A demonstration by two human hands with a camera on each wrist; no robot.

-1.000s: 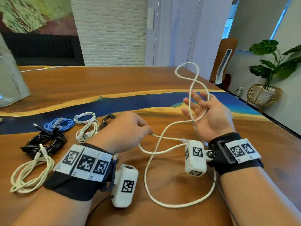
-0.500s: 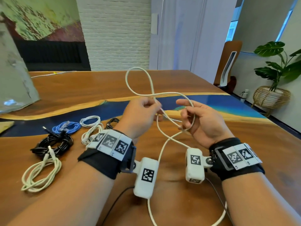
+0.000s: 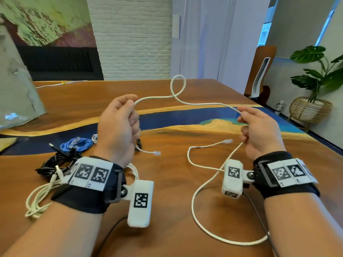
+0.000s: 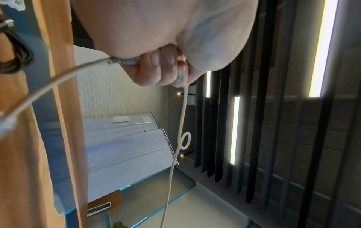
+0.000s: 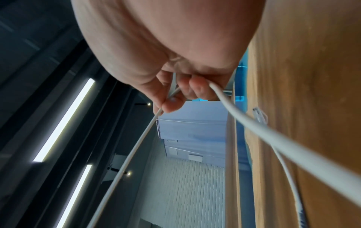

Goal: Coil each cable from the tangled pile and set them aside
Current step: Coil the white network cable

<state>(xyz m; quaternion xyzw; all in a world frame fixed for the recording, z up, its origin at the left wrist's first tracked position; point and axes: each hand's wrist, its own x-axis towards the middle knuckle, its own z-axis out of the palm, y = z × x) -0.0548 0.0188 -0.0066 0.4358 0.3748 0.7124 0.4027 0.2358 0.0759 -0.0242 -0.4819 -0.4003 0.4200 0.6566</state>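
Observation:
A long white cable (image 3: 202, 103) stretches in the air between my two hands, with a small loop (image 3: 178, 86) in its middle. My left hand (image 3: 120, 125) grips it in a fist near one end, and that plug (image 3: 156, 153) hangs out below the fist. My right hand (image 3: 258, 130) pinches the cable further along. The slack runs down to the wooden table (image 3: 176, 191), curves round and ends in the other plug (image 3: 228, 141). In the left wrist view the fingers (image 4: 156, 67) curl round the cable (image 4: 180, 123). In the right wrist view the fingers (image 5: 171, 95) pinch the cable (image 5: 136, 146).
Coiled cables lie at the left of the table: a blue one (image 3: 78, 145), a black one (image 3: 55, 162) and a cream one (image 3: 39, 197). A grey bag (image 3: 14, 97) stands at the far left. A chair (image 3: 259, 71) and a potted plant (image 3: 315, 80) stand beyond the table's right edge.
My hands have moved apart, pulling the white cable out between them. The big loop has shrunk to a small one in the middle. The head view has risen slightly.

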